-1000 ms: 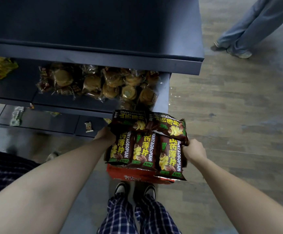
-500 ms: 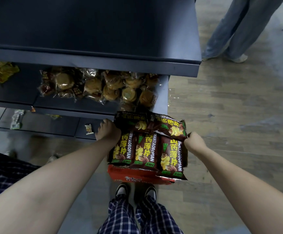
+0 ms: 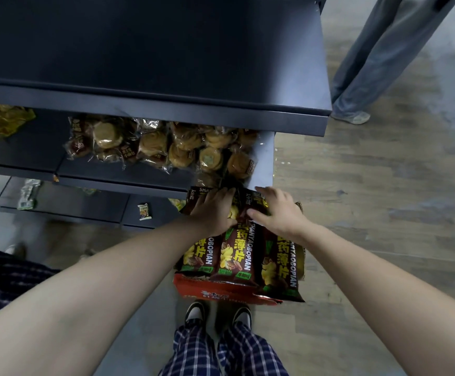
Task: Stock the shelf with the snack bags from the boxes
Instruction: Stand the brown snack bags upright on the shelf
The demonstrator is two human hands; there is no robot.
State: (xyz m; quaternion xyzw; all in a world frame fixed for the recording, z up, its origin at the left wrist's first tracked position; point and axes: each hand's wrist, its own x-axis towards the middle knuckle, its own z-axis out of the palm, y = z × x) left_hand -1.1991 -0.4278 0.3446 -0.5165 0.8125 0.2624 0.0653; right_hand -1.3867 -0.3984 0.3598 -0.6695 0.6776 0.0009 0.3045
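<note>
Head view: snack bags (image 3: 237, 256) fill the red box (image 3: 221, 290) on the floor, near the shelf's (image 3: 128, 175) right end. The left hand (image 3: 215, 210) covers the far bags, its fingertips hidden. The right hand (image 3: 278, 213) lies beside it, fingers spread. This looks like gathering; next comes a firm grasp and a lift.

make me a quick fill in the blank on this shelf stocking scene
1. The box holding the snack bags is ____ in colour.
2. It stands on the ____, just ahead of the shoes.
3. The left hand and right hand lie on the bags' end nearest the ____.
Missing: red; floor; shelf
</note>
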